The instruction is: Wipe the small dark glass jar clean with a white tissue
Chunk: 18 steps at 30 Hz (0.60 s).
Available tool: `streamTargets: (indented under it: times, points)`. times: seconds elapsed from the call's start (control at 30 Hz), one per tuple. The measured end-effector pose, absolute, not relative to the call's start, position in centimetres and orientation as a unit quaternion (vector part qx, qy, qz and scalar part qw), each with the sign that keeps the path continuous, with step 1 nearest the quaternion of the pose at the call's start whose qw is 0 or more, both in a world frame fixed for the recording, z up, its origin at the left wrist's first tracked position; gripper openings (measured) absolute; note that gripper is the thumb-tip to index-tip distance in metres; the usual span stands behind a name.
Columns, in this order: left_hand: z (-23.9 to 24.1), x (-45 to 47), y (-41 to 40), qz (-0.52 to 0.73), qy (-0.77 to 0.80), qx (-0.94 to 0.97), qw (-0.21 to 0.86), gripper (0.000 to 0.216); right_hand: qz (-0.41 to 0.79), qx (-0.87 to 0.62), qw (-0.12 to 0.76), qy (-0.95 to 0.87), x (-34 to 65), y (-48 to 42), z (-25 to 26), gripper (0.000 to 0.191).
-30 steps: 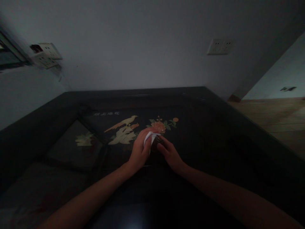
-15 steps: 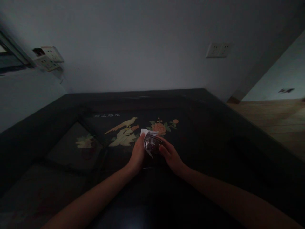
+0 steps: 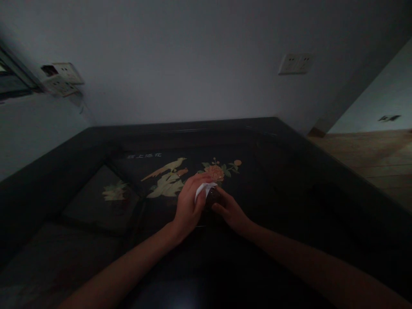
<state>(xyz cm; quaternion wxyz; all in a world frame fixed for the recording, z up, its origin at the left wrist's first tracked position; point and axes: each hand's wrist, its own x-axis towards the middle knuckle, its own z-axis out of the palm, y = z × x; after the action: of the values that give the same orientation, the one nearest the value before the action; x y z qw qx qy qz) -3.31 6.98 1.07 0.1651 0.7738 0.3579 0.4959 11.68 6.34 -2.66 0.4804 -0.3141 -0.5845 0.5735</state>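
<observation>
My right hand (image 3: 232,213) is curled round the right side of a small dark, glassy object (image 3: 212,196), with its thumb nearer to me. The dim light hides what kind of object it is. A crumpled white tissue (image 3: 203,189) is in my left hand (image 3: 190,201), pinched between thumb and fingers and pressed to the object's left and top. Both hands are over the middle of a dark, glossy tabletop (image 3: 257,253).
Decorating the tabletop are a pale bird (image 3: 169,166) and an orange flower (image 3: 214,172). A pale wall with a socket plate (image 3: 295,64) rises behind the far edge. More sockets (image 3: 66,73) are at left; wooden floor (image 3: 370,148) shows at right.
My left hand has moved up and over the object, carrying the tissue across its top, and now covers more of it. My right hand stays almost in place.
</observation>
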Motion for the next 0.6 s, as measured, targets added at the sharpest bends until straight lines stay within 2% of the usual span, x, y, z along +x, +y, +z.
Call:
streamTargets:
  times: [0.17,0.3,0.43,0.6]
  points:
    - [1.6,-3.8,7.3,0.421,0.297,0.855,0.056,0.03,0.589,-0.31,0.481,-0.571,11.7,6.4,-2.9,0.05]
    - [1.5,-4.0,7.5,0.409,0.276,0.869,0.05,0.03,0.617,-0.3,0.493,-0.535,11.5,6.3,-2.8,0.046]
    - [1.4,-3.8,7.7,0.451,0.318,0.819,0.154,0.029,0.625,-0.312,0.497,-0.515,11.5,6.2,-2.6,0.044]
    - [1.6,-3.9,8.2,0.47,0.396,0.688,0.386,0.038,0.643,-0.303,0.497,-0.497,11.6,6.2,-2.6,0.051]
